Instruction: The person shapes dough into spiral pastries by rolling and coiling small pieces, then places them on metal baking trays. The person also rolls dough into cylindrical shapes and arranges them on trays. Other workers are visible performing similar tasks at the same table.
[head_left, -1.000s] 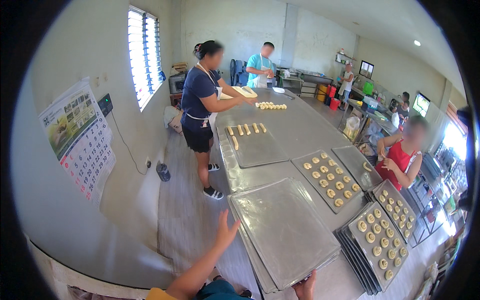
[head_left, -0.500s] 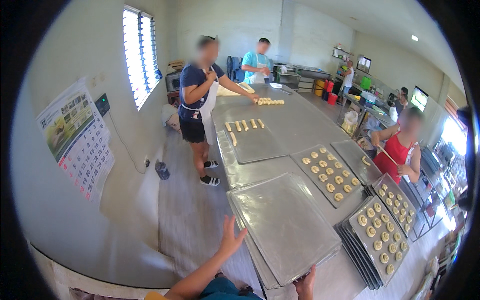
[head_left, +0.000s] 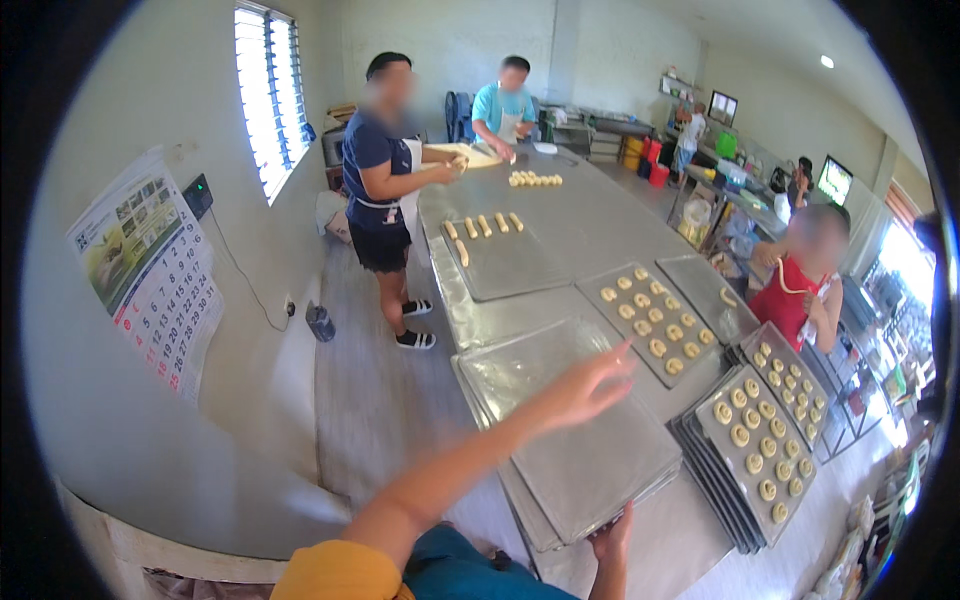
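My left hand (head_left: 590, 385) reaches across a stack of bare metal baking trays (head_left: 540, 430), its fingers stretched out and a little blurred, holding nothing. It appears to be above the top tray; contact cannot be made out. At the stack's near right corner, my right hand (head_left: 612, 538) grips the tray edge, with its lower fingers partly hidden. Beyond my left fingertips lies a tray (head_left: 610, 322) with several curled dough pieces (head_left: 657, 347). To the right, coiled dough pieces (head_left: 738, 435) fill the top tray (head_left: 719, 460) of another stack.
A tray (head_left: 520, 270) with dough strips (head_left: 485, 226) sits farther along the metal table (head_left: 600, 215). A co-worker in navy (head_left: 375, 165) stands left, one in turquoise (head_left: 502, 108) at the far end, and one in red (head_left: 790, 290) at right, holding a dough strip.
My left hand has swung from the stack's left edge to the right, over the trays. My right hand stays at the near corner. The co-worker in navy has drawn back from the far dough pieces.
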